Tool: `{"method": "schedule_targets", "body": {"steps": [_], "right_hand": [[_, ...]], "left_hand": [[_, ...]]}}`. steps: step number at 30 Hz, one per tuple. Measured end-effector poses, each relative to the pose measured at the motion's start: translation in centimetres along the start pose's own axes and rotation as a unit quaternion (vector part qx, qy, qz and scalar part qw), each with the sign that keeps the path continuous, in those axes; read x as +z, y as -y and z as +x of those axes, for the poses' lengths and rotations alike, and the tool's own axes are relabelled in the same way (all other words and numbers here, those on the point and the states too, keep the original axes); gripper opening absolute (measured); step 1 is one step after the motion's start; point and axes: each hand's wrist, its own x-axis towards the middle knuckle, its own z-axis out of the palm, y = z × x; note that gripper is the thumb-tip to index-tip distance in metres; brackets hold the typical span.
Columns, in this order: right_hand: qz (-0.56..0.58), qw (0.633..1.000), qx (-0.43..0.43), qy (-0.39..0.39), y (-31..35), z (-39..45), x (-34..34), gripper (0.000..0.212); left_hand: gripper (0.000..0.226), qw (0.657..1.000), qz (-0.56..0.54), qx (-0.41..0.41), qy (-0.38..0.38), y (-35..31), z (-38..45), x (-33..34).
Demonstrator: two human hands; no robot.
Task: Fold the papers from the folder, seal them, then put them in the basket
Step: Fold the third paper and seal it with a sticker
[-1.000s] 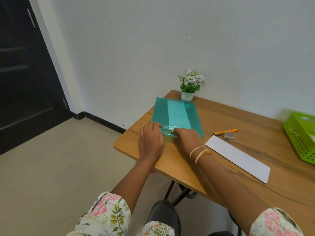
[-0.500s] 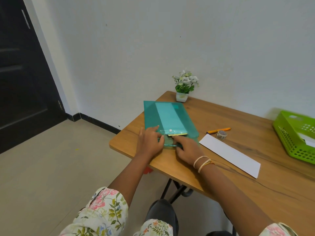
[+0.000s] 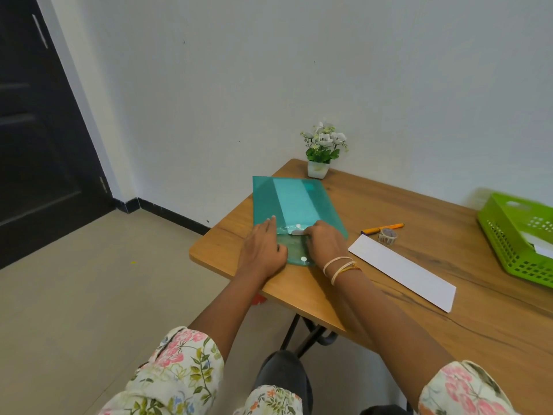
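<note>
Your right hand [image 3: 324, 242] pinches a paper's edge [image 3: 297, 232] at the folder's [image 3: 296, 202] open mouth; your left hand [image 3: 263, 248] lies flat, pinning the folder to the desk [image 3: 419, 211]. You seem to be on extraction: next, draw the sheet out toward you. Right of the folder lie folded paper [image 3: 402, 272], tape [image 3: 388, 235] and, farthest, the basket [image 3: 520, 232].

Both hands sit on the near end of the teal folder [image 3: 299, 202], the left hand [image 3: 263, 250] flat on it and the right hand [image 3: 321, 239] with fingers curled at the flap's mouth, so that corner of the wooden table [image 3: 419, 205] is taken. Beyond the folder, the flower pot [image 3: 318, 169] blocks the far corner by the wall. To the right lie a folded white paper [image 3: 402, 271], a tape roll [image 3: 388, 235] and an orange pen [image 3: 383, 228], close together. Bare wood runs between these and the green basket [image 3: 514, 235] at the right edge, and along the far side by the wall
</note>
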Motion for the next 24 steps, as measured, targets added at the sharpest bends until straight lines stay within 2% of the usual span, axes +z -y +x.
{"method": "schedule_targets", "body": {"steps": [5, 10, 13, 15, 19, 24], "right_hand": [[-0.028, 0.999, -0.002, -0.014, 1.2, 0.8, -0.4, 0.011], [-0.068, 0.997, -0.04, -0.008, 1.2, 1.1, -0.1, 0.012], [-0.026, 0.999, -0.044, -0.014, 1.1, 0.4, -0.1, 0.012], [0.012, 0.999, -0.04, -0.03, 1.0, -0.7, -0.3, 0.011], [0.074, 0.99, -0.028, -0.116, 0.9, -3.8, -0.9, 0.008], [0.188, 0.952, -0.019, -0.239, 0.8, -7.0, -2.3, 0.005]], "left_hand": [[0.068, 1.0, -0.019, 0.005, -0.012, 0.4, 0.2, 0.3], [0.04, 0.998, -0.022, 0.05, -0.039, 0.3, 0.1, 0.0], [0.014, 0.997, -0.014, 0.049, -0.053, 0.3, 0.2, 0.2], [0.01, 0.997, -0.009, 0.045, -0.062, 0.4, 0.3, 0.5], [0.011, 0.997, -0.016, 0.035, -0.074, 0.5, 0.4, 0.7], [0.02, 0.997, -0.024, 0.019, -0.071, 0.5, 0.4, 0.8]]}}
